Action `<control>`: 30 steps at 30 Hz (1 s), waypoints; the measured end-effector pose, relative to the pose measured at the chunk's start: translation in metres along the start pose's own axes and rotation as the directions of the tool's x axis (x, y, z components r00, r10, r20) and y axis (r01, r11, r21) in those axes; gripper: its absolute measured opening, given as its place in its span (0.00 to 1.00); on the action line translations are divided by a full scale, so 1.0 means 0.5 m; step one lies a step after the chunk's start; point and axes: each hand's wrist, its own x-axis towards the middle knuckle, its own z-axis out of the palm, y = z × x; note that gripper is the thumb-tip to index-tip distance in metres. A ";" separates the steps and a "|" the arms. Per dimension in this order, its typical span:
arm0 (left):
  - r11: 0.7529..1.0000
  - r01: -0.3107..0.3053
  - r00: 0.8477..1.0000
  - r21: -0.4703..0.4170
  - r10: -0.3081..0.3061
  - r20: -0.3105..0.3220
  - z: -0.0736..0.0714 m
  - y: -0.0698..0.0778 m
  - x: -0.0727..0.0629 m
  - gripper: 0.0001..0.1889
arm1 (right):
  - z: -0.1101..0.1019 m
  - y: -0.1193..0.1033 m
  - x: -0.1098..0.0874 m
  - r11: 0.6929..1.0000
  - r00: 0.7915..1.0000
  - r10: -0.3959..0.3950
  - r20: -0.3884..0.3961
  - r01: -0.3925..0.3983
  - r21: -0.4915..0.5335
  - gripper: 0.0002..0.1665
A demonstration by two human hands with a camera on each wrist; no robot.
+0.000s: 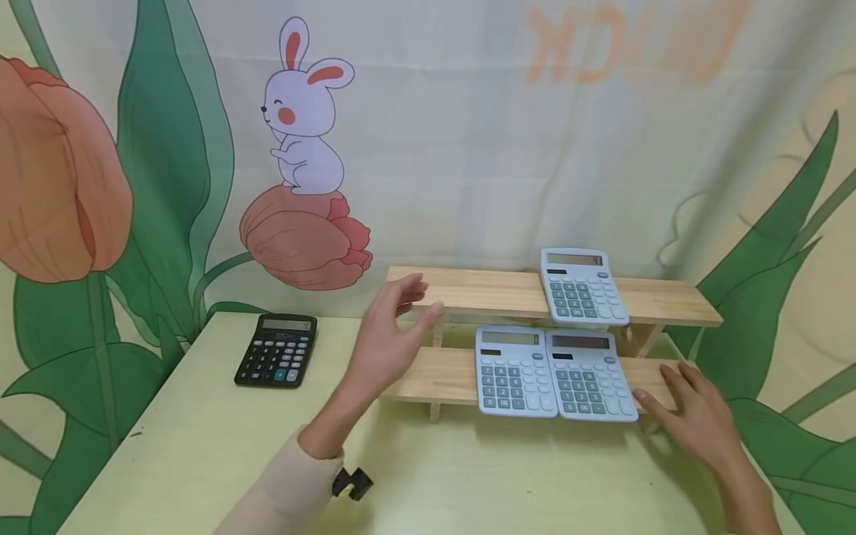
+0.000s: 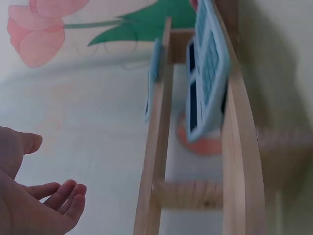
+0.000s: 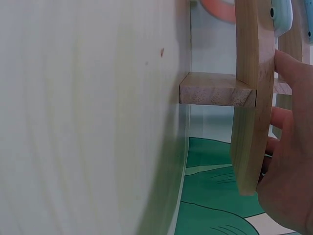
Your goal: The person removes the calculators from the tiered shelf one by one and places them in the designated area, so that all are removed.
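Note:
My left hand hovers at the left end of a two-tier wooden shelf, fingers spread and slightly bent, holding nothing; the left wrist view shows the same empty hand apart from the boards. On the right end of the lower board rests my right hand, its thumb close to a light-blue calculator. A second light-blue calculator leans side by side with it on that tier. One more light-blue calculator stands tilted on the upper board.
A black calculator lies on the pale table, left of the shelf. Behind the table hangs a curtain printed with a rabbit and tulips. A small black piece shows beside the left sleeve.

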 end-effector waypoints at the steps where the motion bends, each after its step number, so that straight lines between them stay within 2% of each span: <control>1: 1.000 0.006 1.000 -0.027 -0.005 0.008 0.018 0.006 0.002 0.31 | 0.000 0.000 0.001 1.000 1.000 -0.004 -0.004 0.004 0.000 0.46; 4: 0.993 0.023 0.999 -0.118 -0.017 0.048 0.070 0.018 0.007 0.31 | -0.001 -0.001 0.007 1.000 1.000 -0.012 -0.011 0.012 0.006 0.46; 8: 0.978 0.064 0.991 -0.200 -0.039 0.127 0.133 0.017 0.012 0.33 | -0.002 -0.004 0.012 1.000 1.000 -0.012 -0.008 0.012 0.008 0.46; 12: 0.965 0.113 0.981 -0.235 -0.071 0.179 0.185 0.012 0.021 0.34 | -0.001 -0.004 0.009 1.000 1.000 -0.001 0.004 0.001 0.007 0.47; 17: 0.943 0.172 0.974 -0.285 -0.119 0.192 0.237 0.008 0.035 0.36 | 0.003 0.000 0.001 1.000 1.000 0.014 0.012 -0.014 0.003 0.47; 24: 0.876 0.276 0.954 -0.395 -0.200 0.223 0.301 0.005 0.046 0.38 | 0.004 0.001 -0.003 1.000 1.000 0.016 0.002 -0.016 -0.001 0.47; 28: 0.864 0.302 0.945 -0.404 -0.216 0.244 0.328 0.011 0.047 0.38 | 0.005 0.002 -0.003 1.000 1.000 0.018 0.001 -0.018 -0.003 0.47; 30: 0.853 0.331 0.935 -0.403 -0.240 0.261 0.341 0.015 0.046 0.37 | 0.005 0.004 -0.003 1.000 1.000 0.017 -0.001 -0.017 -0.003 0.47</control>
